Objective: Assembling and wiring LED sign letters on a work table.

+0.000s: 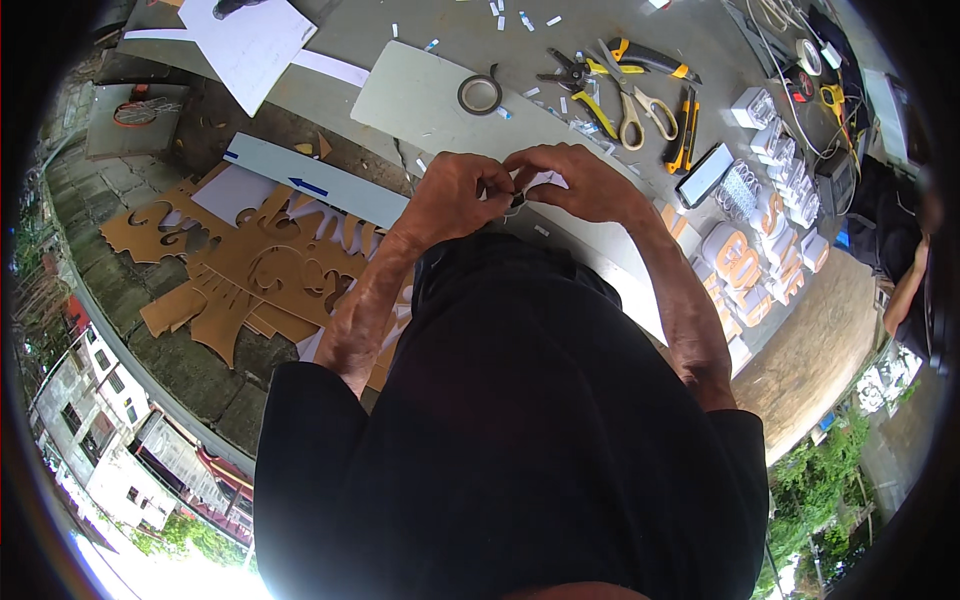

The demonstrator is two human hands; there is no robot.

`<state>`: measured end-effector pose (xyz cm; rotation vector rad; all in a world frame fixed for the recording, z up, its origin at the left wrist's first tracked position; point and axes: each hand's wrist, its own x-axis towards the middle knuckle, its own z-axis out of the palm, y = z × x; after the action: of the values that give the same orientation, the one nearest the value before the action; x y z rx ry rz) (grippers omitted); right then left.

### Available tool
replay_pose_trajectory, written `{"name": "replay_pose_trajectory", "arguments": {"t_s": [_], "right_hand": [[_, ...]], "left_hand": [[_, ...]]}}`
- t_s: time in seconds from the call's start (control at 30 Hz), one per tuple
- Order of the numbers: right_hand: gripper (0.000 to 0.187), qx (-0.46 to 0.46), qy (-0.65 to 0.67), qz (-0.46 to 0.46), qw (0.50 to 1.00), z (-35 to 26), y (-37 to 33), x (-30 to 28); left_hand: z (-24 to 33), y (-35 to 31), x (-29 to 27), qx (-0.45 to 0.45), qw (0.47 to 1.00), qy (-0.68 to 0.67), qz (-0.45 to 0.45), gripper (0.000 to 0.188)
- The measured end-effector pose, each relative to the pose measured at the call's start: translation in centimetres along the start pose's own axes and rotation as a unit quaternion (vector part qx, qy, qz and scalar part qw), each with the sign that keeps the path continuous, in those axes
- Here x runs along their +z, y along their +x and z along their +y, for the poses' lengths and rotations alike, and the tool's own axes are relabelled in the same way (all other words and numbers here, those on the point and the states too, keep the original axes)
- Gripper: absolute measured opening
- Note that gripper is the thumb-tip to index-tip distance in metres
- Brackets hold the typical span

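Close together in front of my body, at the near edge of the work table, are both hands. My left hand [462,195] is closed, its thumb and fingertips pinched on a small dark piece [518,200] that my fingers largely cover. My right hand [585,182] curls in from the other side, pinching a small white piece [547,181] beside the dark one. Whether the two pieces are joined I cannot tell. Beyond my hands lies a pale grey panel [420,95] with a roll of black tape [482,112] on it.
Scissors [630,120], yellow-handled pliers [597,114], a utility knife [685,130] and a phone [706,176] lie to the right. Beyond them are raised letters [733,258]. Brown cut-out sheets [225,290] cover ground at left. Another person's arm [905,285] shows at far right.
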<state>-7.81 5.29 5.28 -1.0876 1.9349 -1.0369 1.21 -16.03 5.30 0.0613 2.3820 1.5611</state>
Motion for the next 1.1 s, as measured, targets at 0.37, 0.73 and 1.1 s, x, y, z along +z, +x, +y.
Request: {"name": "replay_pose_trajectory", "arguments": {"t_s": [0.37,0.73,1.1], "right_hand": [[0.022,0.061,0.107,0.07,0.99,0.0,-1.3,0.3],[0.012,0.038,0.133,0.174,0.975,-0.3,-2.9,1.4],[0.013,0.03,0.138,0.179,0.974,-1.2,-3.7,0.9]], "left_hand": [[1.8,1.4,-1.0,-0.009,0.998,0.045,-0.031,0.016],[2.0,2.3,-1.5,-0.008,0.997,0.018,-0.078,0.019],[1.8,1.9,-0.7,0.115,0.993,0.007,-0.038,0.013]]}}
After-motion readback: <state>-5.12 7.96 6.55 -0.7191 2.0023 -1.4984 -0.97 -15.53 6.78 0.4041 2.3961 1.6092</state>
